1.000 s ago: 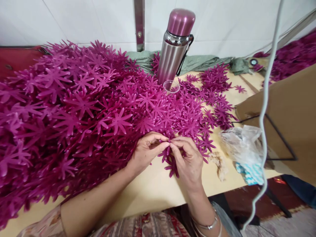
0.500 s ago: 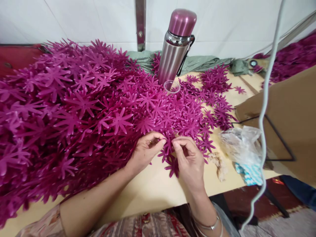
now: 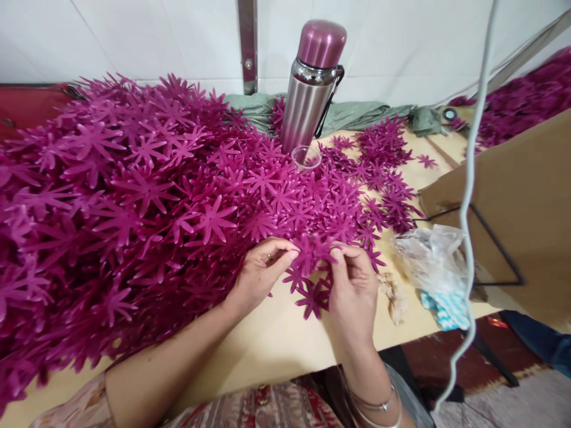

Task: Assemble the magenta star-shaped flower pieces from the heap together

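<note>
Grip, left hand (image 3: 261, 271): thumb and forefinger pinched together on a thin, magenta-purple, star-shaped petal piece (image 3: 307, 254); one ring worn. Grip, right hand (image 3: 354, 291): thumb and forefinger likewise pinched on magenta-purple petals just beside, silver-coloured bangles (image 3: 373, 408) at the wrist. Held material lies between the two sets of fingertips, above the near edge of the heap; whether one piece or two overlapping, I cannot tell from where I stand.

Beneath: loose magenta-purple star (image 3: 312, 299), lying on the pale yellow surface (image 3: 263, 351).

Left and behind: large heap of magenta-purple star-shaped pieces (image 3: 147, 196), many-pointed, light at the tips, thinning towards the right.

Beyond the hands: round clear plastic cup (image 3: 306, 169) among the pieces; just behind it, tall brushed-steel flask (image 3: 307, 98) with metallic purple domed lid and black strap, base hidden; grey-green cloth (image 3: 357, 119) along the white wall (image 3: 401, 35).

Right: crumpled tan scrap (image 3: 395, 303), clear plastic bag (image 3: 430, 255), blue-and-white zigzag-patterned item (image 3: 446, 309), brown cardboard box (image 3: 513, 196). White cable (image 3: 467, 196) hangs in front.
</note>
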The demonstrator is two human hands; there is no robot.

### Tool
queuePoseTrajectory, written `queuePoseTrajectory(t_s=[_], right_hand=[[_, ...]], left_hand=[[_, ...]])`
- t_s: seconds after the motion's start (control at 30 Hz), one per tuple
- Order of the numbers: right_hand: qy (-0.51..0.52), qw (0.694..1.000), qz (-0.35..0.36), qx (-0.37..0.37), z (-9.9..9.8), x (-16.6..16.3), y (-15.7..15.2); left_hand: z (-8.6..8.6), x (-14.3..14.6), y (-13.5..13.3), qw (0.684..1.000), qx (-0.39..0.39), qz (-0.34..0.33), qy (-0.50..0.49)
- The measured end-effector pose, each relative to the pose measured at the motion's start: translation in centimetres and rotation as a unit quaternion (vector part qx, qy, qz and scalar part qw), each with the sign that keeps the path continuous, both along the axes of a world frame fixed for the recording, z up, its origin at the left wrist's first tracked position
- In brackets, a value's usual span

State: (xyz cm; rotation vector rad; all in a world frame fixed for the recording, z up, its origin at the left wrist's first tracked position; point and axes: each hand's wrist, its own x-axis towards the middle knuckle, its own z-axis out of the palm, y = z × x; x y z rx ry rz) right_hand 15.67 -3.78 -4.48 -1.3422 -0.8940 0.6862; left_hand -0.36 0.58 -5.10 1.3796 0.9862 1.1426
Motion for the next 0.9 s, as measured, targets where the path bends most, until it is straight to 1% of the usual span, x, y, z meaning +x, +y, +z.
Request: queuePoseTrajectory(t_s=[0.07, 0.2, 0.33, 0.4, 0.43, 0.5, 0.57, 0.67, 0.77, 0.9], right_hand=[[0.092, 0.995, -0.032, 0.017, -0.2, 0.4, 0.2], [0.259, 0.965, -0.02, 0.042, -0.3, 0.9, 0.9], [0.349, 0.936, 0.03, 0.029, 0.3, 0.9, 1.3], [0.372, 0.927, 0.053, 0.019, 0.5, 0.9, 1.3], [0.373, 0.926, 0.058, 0.017, 0.6, 0.8, 1.3], [0.352, 0.934, 0.053, 0.021, 0.5, 0.8, 1.3], [0.317, 0.948, 0.03, 0.023, 0.1, 0.7, 1.2], [0.279, 0.96, -0.016, 0.024, -0.2, 0.7, 1.1], [0.216, 0.976, -0.021, 0.001, -0.1, 0.5, 0.8], [0.121, 0.992, -0.021, -0.04, 0.5, 0.3, 0.3]], left_hand=[[-0.1, 0.0, 0.2, 0.999, -0.038, 0.023, -0.023], [-0.5, 0.0, 0.5, 0.993, -0.08, 0.048, -0.067], [-0.5, 0.3, 0.5, 0.988, -0.082, 0.084, -0.098], [-0.5, 0.3, 0.5, 0.988, -0.083, 0.085, -0.098], [-0.4, 0.3, 0.5, 0.989, -0.083, 0.081, -0.095], [-0.5, 0.3, 0.5, 0.99, -0.076, 0.081, -0.091], [-0.7, 0.3, 0.5, 0.99, -0.055, 0.094, -0.091], [-1.0, 0.4, 0.4, 0.991, -0.022, 0.106, -0.077], [-0.9, 0.2, 0.2, 0.995, -0.019, 0.084, -0.046], [-0.2, -0.1, 0.0, 0.999, 0.005, 0.049, 0.009]])
